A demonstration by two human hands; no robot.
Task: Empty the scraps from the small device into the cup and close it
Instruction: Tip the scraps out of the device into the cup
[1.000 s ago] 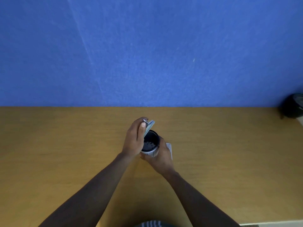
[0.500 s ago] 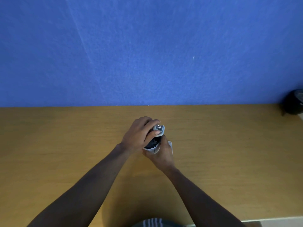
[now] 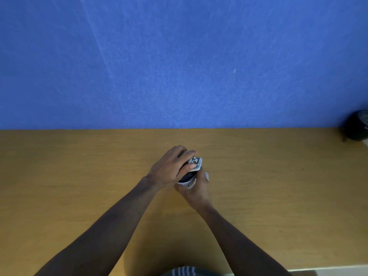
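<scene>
A small grey device (image 3: 195,163) with metal parts on its upturned face is held over the mouth of a cup (image 3: 186,181). My left hand (image 3: 169,169) grips the device from the left and covers most of the cup's dark opening. My right hand (image 3: 197,189) wraps the light-coloured cup from below and the right, and holds it on the wooden table (image 3: 79,176). A small pale piece (image 3: 206,175) shows just behind my right hand. The cup's contents are hidden.
A blue wall (image 3: 179,66) rises behind the table's far edge. A dark rounded object (image 3: 356,126) stands at the far right edge of the table. Bare wood extends to the left and right of my hands.
My left hand has turned the device over the cup's mouth, so its metal face is up and the dark opening with scraps is mostly covered. The right hand kept holding the cup.
</scene>
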